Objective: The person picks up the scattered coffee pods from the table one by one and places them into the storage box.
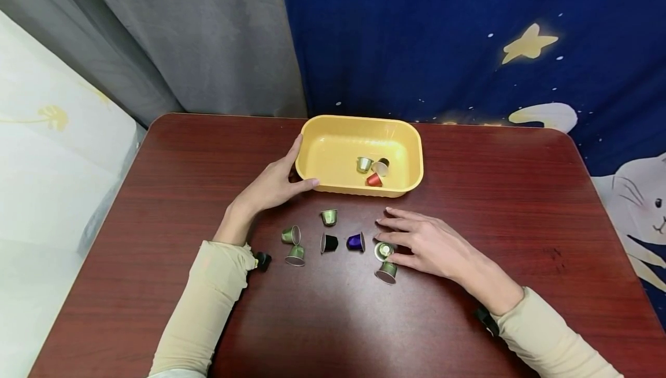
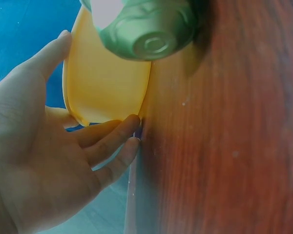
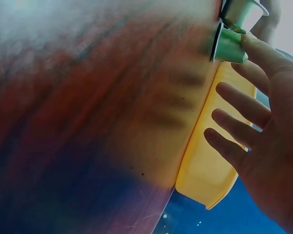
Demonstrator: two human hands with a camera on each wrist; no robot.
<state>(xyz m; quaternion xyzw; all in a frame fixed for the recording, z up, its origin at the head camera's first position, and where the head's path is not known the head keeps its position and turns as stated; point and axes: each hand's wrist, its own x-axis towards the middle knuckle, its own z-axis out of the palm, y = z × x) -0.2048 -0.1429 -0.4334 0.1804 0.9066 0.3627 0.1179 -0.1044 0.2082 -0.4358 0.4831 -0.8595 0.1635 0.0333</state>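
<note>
My left hand (image 1: 272, 185) is at the left end of a yellow plastic bin (image 1: 359, 191). Its thumb lies on the front rim, and the fairly straight fingers touch the bin's end. My right hand (image 1: 433, 245) reaches over an upright green coffee capsule (image 1: 384, 251), fingers spread, with the thumb tip (image 3: 251, 41) right at a green capsule in the right wrist view. Another green capsule (image 1: 387, 273) lies tipped just in front of it. A purple capsule (image 1: 356, 243) and a black capsule (image 1: 329, 243) lie on their sides to the left.
Inside the bin are a pale green capsule (image 1: 364, 165), a dark capsule (image 1: 381, 166) and a red capsule (image 1: 374, 180). Green capsules (image 1: 329, 217) also lie before the bin and near the left wrist. The dark red wooden table (image 1: 494, 193) meets curtains at its back edge.
</note>
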